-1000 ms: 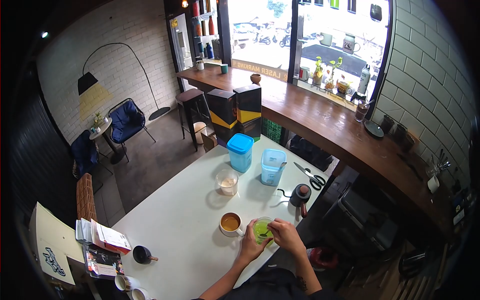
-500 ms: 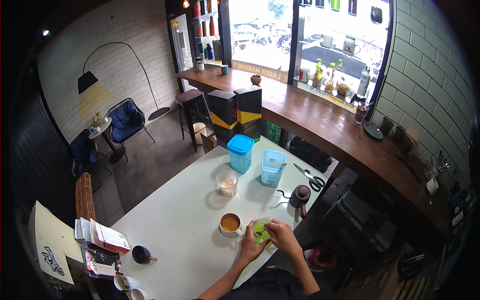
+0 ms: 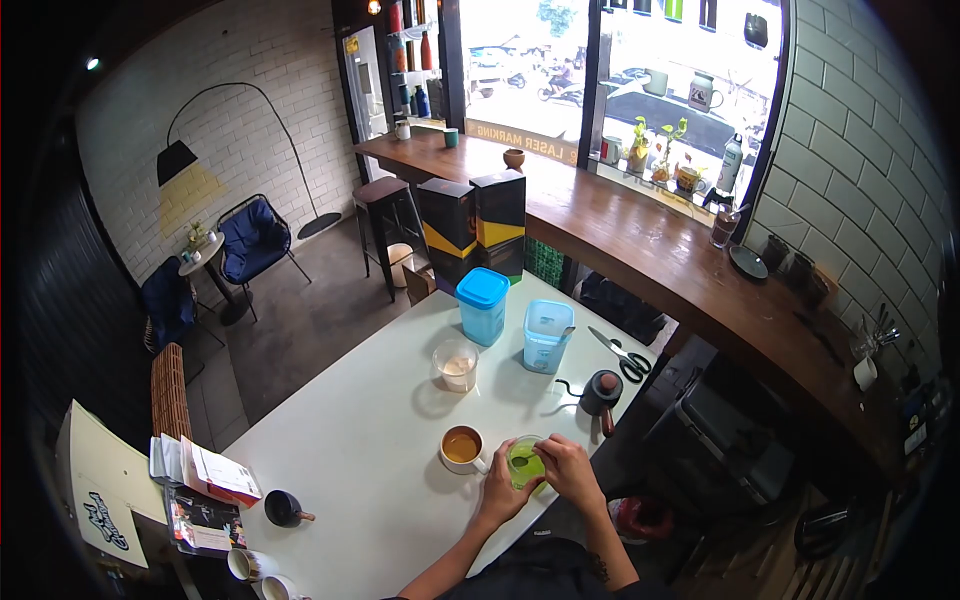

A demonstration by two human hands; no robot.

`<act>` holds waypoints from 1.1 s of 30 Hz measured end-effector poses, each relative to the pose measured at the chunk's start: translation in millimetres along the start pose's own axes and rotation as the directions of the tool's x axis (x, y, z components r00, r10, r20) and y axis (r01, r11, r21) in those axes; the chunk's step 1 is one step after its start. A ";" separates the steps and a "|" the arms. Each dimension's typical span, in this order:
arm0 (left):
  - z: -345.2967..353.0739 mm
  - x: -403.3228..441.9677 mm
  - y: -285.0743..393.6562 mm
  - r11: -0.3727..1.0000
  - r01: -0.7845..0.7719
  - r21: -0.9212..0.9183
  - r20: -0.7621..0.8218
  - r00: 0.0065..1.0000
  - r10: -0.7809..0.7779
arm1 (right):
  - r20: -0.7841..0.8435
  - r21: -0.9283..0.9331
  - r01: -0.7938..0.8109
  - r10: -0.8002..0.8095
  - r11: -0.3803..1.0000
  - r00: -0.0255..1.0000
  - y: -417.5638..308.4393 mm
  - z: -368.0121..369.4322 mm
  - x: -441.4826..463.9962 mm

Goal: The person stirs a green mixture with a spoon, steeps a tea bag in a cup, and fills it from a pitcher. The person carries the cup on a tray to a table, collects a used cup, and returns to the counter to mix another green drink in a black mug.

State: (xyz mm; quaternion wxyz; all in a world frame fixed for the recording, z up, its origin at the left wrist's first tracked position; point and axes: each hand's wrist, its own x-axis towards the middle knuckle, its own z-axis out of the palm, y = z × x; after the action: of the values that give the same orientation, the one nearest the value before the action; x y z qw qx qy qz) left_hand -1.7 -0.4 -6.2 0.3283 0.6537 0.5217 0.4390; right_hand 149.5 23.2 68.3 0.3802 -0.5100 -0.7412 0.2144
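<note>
My left hand is wrapped around the side of a clear cup with bright green contents. Over the cup's rim, my right hand pinches a spoon; its bowl end shows inside the cup, while the handle is mostly hidden by my fingers. Just left of the cup stands a white mug of brown liquid, its handle close to my left hand. A clear container with pale contents stands farther back. To the right of my hands is a black gooseneck kettle with a wooden handle.
Behind are a lidded blue container and an open blue container with a utensil in it. Scissors lie near the right table edge. A small dark pot, papers and white cups occupy the left side.
The spoon's bowl has shifted slightly inside the green cup, with my right hand moving a little. My left hand keeps its hold on the cup.
</note>
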 end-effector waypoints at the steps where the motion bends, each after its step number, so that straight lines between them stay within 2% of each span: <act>1: 0.1 0.6 -1.5 1.000 -0.009 0.012 0.002 1.000 0.009 | 0.044 0.042 0.022 -0.024 0.999 0.999 2.0 0.5 -0.2; 3: 0.6 -0.1 -1.7 1.000 -0.016 0.022 0.005 1.000 0.016 | 0.088 0.085 0.041 -0.048 0.996 0.995 1.6 -2.3 -1.2; 6: 0.2 -1.1 0.7 1.000 0.002 0.006 0.006 1.000 -0.002 | 0.160 0.023 0.037 -0.040 0.999 0.986 -1.9 -13.5 -0.8; 9: 0.4 0.5 2.4 1.000 -0.015 -0.001 -0.014 1.000 0.015 | 0.129 -0.045 0.045 -0.038 0.998 0.991 -0.9 -17.5 0.9; 11: 0.3 1.3 2.2 0.998 -0.056 0.006 -0.046 0.997 0.056 | 0.052 -0.053 0.009 -0.006 0.999 0.999 -2.1 -16.3 2.0; 15: -1.6 1.0 4.3 1.000 0.000 -0.022 -0.002 1.000 0.000 | 0.013 -0.021 -0.028 0.028 0.999 1.000 -5.4 -6.1 3.0; 20: 0.1 0.2 -1.2 0.999 -0.031 0.021 -0.022 0.999 0.031 | 0.113 0.051 0.022 -0.027 0.998 0.993 -1.1 -0.3 0.8; 24: 0.7 0.3 -0.1 1.000 -0.021 0.009 -0.024 0.999 0.021 | 0.183 0.009 0.024 -0.025 1.000 0.983 -4.1 -13.6 1.3; 26: 0.2 0.4 2.5 1.000 -0.015 0.028 -0.012 1.000 0.015 | 0.160 -0.064 0.040 -0.029 0.997 0.987 -1.7 -17.9 1.9; 33: 1.6 1.3 2.4 1.000 -0.003 0.001 -0.014 1.000 0.003 | -0.002 -0.021 -0.008 0.008 1.000 1.000 -2.4 -12.5 3.2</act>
State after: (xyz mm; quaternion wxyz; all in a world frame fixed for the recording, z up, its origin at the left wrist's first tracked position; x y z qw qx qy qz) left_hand 0.8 0.3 -4.4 0.3235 0.6517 0.5232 0.4438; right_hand 157.2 24.4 78.8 0.3748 -0.5172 -0.7409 0.2076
